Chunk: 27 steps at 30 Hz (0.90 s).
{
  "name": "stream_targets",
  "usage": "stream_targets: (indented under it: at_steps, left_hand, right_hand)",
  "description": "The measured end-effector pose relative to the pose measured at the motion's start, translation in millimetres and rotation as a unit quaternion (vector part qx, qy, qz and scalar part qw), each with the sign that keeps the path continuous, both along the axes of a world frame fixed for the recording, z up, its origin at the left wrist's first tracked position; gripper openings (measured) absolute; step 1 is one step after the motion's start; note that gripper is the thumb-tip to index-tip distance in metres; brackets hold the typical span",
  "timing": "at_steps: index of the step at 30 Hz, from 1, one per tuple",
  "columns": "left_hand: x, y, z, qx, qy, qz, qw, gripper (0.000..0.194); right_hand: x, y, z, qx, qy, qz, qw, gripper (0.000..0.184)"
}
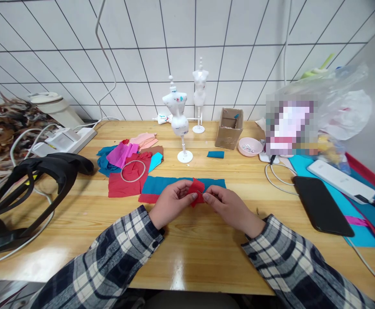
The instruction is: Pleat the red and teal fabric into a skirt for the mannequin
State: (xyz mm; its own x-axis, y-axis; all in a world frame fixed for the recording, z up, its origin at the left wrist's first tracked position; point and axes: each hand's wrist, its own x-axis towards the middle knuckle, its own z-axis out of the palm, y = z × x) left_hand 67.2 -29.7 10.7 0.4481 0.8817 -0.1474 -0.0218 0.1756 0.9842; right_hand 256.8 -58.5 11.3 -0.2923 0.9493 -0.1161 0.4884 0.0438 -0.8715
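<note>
- Glossy light wooden table (206,249): carries everything listed below and runs back to a white tiled wall.
- Black curved strap-like frame (39,180): lies at 9 o'clock from the hands, on the table's left part.
- Long teal strip of cloth (164,183): lies flat on the table at 12 o'clock from the hands, just behind them.
- Loose heap of cloth scraps in red, magenta, pink and blue (131,161): at 11 o'clock from the hands, with a thin metal ring (133,171) lying on the red piece.
- Black smartphone (321,205): screen up, at 3 o'clock from the hands, well apart.
- Two small white dress-form mannequins on stands (181,118): upright at 12 o'clock, behind the teal strip.
- Open brown cardboard box (229,128): at 1 o'clock, with a pink shallow bowl (250,146) just beside it.
- Left hand (171,204): closed, thumb and fingers pinching the left edge of the red piece.
- Right hand (229,206): closed, fingertips pinching its right edge.
- Small red piece of cloth (196,189): held between both hands, just above the table and at the near edge of the teal strip.
</note>
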Motion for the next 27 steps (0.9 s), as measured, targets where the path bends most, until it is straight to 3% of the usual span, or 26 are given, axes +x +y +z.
stream_targets:
  at_steps: [27]
  left_hand:
    - [0.9, -1.4, -1.8, 0.025, 0.012, -0.01, 1.0, 0.029]
  right_hand:
    - [-1.4, -0.8, 0.1, -0.024, 0.003, 0.009, 1.0, 0.032]
